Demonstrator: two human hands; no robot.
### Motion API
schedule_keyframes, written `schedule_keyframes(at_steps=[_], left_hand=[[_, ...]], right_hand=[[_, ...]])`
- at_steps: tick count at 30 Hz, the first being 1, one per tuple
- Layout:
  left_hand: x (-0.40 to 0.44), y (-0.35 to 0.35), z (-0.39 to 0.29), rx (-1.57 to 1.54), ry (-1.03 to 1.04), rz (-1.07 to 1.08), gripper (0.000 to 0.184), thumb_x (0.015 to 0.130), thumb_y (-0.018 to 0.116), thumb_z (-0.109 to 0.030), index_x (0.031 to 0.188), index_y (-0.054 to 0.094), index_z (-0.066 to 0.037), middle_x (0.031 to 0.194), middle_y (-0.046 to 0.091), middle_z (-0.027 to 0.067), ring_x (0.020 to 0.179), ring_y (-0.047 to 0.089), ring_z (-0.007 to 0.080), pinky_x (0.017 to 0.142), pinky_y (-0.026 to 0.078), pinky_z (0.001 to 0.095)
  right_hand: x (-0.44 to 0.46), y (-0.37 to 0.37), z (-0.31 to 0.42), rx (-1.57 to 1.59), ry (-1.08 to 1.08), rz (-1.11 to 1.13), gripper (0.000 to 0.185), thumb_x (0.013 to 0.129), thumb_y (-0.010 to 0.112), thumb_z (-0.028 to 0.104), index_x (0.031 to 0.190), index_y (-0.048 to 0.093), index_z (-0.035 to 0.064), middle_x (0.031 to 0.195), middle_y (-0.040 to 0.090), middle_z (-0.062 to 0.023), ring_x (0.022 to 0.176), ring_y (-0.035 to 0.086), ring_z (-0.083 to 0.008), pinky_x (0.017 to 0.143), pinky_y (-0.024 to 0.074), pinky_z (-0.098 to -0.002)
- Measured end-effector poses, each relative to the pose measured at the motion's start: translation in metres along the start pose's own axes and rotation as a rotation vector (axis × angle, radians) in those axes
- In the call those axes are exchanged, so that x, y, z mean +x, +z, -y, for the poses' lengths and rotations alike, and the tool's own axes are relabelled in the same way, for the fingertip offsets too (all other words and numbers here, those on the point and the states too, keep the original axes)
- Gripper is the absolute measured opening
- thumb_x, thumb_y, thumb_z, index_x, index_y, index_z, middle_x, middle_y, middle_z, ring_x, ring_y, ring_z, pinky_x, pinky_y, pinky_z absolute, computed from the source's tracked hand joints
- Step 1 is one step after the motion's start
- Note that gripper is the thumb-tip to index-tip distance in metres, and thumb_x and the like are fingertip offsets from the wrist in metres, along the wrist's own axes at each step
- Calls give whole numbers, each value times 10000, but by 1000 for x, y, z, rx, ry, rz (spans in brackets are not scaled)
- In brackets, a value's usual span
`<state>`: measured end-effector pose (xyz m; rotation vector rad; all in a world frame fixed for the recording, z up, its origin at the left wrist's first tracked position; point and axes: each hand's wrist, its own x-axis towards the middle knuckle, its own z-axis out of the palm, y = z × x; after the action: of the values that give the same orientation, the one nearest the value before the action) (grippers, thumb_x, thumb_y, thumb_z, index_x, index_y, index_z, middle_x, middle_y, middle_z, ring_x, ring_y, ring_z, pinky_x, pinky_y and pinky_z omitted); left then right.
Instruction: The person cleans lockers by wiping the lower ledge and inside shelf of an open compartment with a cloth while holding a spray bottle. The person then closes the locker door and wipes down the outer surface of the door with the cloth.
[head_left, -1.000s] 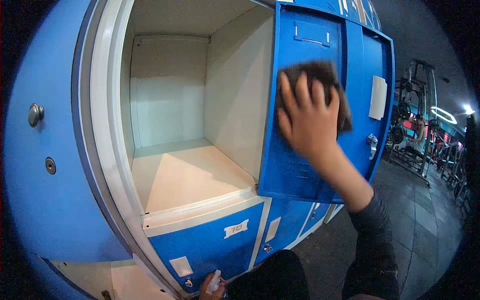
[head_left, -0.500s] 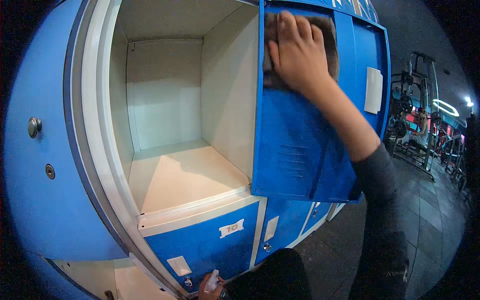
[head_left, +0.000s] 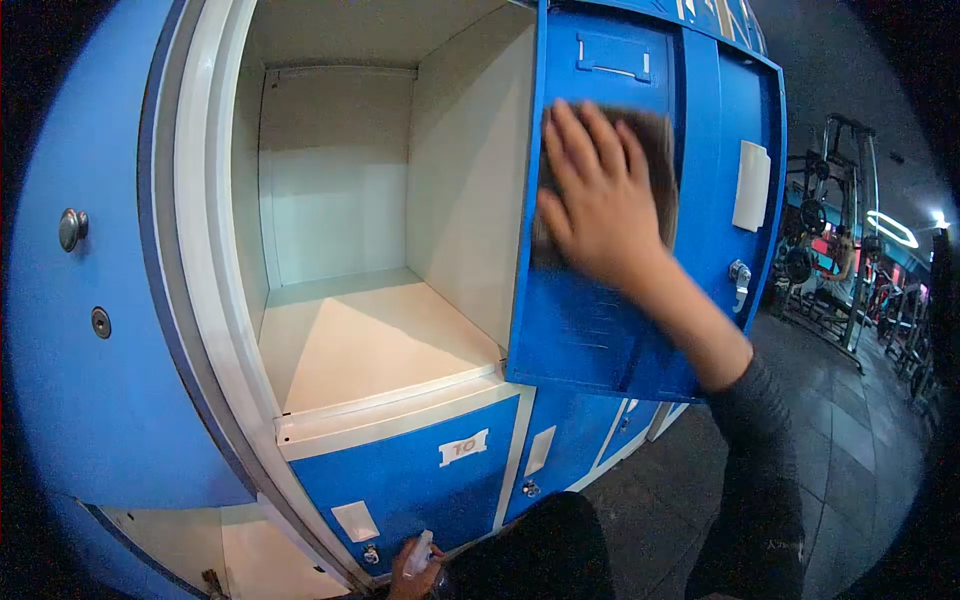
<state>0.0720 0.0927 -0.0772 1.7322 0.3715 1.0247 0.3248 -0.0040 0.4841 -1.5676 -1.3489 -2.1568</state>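
Note:
My right hand (head_left: 605,205) presses a dark brown-grey cloth (head_left: 655,150) against the inner face of the open blue locker door (head_left: 580,345). Its fingers lie over the cloth, slightly blurred by motion. Low in the view, my left hand (head_left: 408,578) is wrapped round a spray bottle with a whitish trigger head (head_left: 421,548); the bottle's lower part is hidden. Left of the door, the locker compartment (head_left: 340,200) shows bare pale walls and floor.
Another blue door (head_left: 70,400) with a round knob (head_left: 73,230) stands at the left. Below is a closed locker door (head_left: 400,490) with a number plate. Gym machines (head_left: 840,240) and a person stand at the far right on dark floor tiles (head_left: 830,430).
My right hand and the cloth have slid down the door, uncovering the label frame near its top. The left hand still holds the spray bottle in about the same place.

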Motion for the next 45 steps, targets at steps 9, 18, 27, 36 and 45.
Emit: schedule_keyframes(at_steps=[9,18,27,36,45], left_hand=[[8,0,-28,361,-54,34,483,840,626,-212,1247,494,13,919,609,95,850,598,204,749,477,348],[6,3,-38,276,-156,7,416,840,613,-136,1217,512,9,873,616,75,808,579,179,703,466,334],[4,13,-34,-140,-132,-52,374,836,598,-57,1192,504,7,898,602,75,823,578,160,713,469,312],[11,7,-58,30,-48,31,433,895,570,-108,1295,437,-13,934,580,72,789,556,158,682,453,309],[5,10,-62,-186,-119,-53,358,887,597,-158,1201,494,-20,854,587,57,780,553,146,677,453,293]], right_hand=[[-91,-19,53,138,-120,211,595,784,560,359,1248,521,-11,1464,302,-123,1339,272,-263,1072,210,-455],[55,21,-35,-62,30,-206,506,872,494,313,1324,440,93,1310,411,-63,1224,361,-257,1007,278,-439],[57,28,-31,-84,91,-216,535,876,495,313,1360,410,99,1366,380,-83,1258,334,-286,1040,253,-462],[-83,-26,61,163,238,161,659,826,570,365,1404,376,116,1462,296,-120,1347,239,-349,1084,168,-577],[-6,6,10,110,281,-163,583,829,578,384,1362,440,195,1481,234,-132,1338,189,-404,1051,223,-579]])
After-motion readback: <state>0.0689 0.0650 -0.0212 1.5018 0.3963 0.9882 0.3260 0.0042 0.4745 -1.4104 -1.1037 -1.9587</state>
